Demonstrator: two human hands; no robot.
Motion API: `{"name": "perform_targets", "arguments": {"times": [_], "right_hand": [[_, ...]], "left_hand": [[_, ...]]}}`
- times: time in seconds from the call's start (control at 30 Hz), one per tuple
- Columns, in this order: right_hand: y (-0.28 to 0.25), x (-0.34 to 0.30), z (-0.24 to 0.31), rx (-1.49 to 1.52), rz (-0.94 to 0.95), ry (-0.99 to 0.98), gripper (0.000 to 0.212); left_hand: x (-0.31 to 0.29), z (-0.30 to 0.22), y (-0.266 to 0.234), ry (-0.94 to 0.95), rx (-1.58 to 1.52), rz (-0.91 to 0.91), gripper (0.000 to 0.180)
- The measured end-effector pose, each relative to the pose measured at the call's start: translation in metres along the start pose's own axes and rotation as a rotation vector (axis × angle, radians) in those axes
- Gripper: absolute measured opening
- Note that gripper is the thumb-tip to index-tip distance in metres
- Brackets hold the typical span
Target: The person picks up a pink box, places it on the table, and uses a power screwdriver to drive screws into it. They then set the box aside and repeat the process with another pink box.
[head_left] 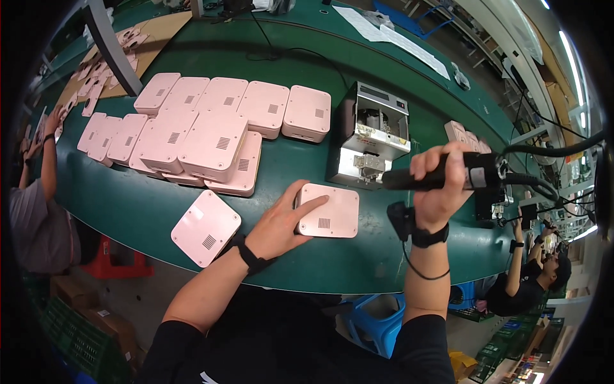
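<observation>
On the green workbench (281, 272), a pink plastic case (342, 214) lies flat with its vent slots toward me. My left hand (276, 224) grips its left side, index finger stretched over the top and thumb along the near edge. My right hand (441, 182) is closed around a black electric screwdriver (483, 171), held above the bench and nearly level. The screwdriver's front end points left, beside a screw feeder (377, 144); I cannot make out a bit. Another pink case (206, 228) lies tilted left of my left wrist.
Several pink cases (214, 144) stand stacked at the back left. Black cables (556, 150) run from the screwdriver to the right. More pink parts (467, 136) lie at the right. Other people sit at both ends, and a blue stool (377, 320) stands below the bench.
</observation>
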State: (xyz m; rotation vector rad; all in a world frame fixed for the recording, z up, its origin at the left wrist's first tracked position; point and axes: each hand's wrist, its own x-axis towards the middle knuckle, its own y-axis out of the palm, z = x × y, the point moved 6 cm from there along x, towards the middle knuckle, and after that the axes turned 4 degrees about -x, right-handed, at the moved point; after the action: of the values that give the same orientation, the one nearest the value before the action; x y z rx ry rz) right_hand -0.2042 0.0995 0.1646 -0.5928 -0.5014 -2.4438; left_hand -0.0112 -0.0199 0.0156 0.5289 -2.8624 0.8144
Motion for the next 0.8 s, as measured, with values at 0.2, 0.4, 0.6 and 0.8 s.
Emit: {"name": "perform_targets", "arguments": {"times": [0.2,0.4,0.6,0.8], "right_hand": [[0.003,0.013,-0.015,-0.111,-0.016,0.029,0.016],[0.02,-0.01,-0.008,-0.029,0.036,0.113,0.017],[0.023,-0.013,-0.026,-0.046,0.027,0.115,0.017],[0.02,-0.015,-0.039,0.014,0.023,0.132,0.018]], "left_hand": [[0.009,-0.003,0.014,0.017,-0.025,0.016,0.078],[0.01,-0.001,0.016,0.015,-0.015,0.007,0.077],[0.011,-0.001,0.017,0.018,-0.011,0.0,0.076],[0.01,-0.005,0.013,0.017,-0.008,-0.013,0.072]]}}
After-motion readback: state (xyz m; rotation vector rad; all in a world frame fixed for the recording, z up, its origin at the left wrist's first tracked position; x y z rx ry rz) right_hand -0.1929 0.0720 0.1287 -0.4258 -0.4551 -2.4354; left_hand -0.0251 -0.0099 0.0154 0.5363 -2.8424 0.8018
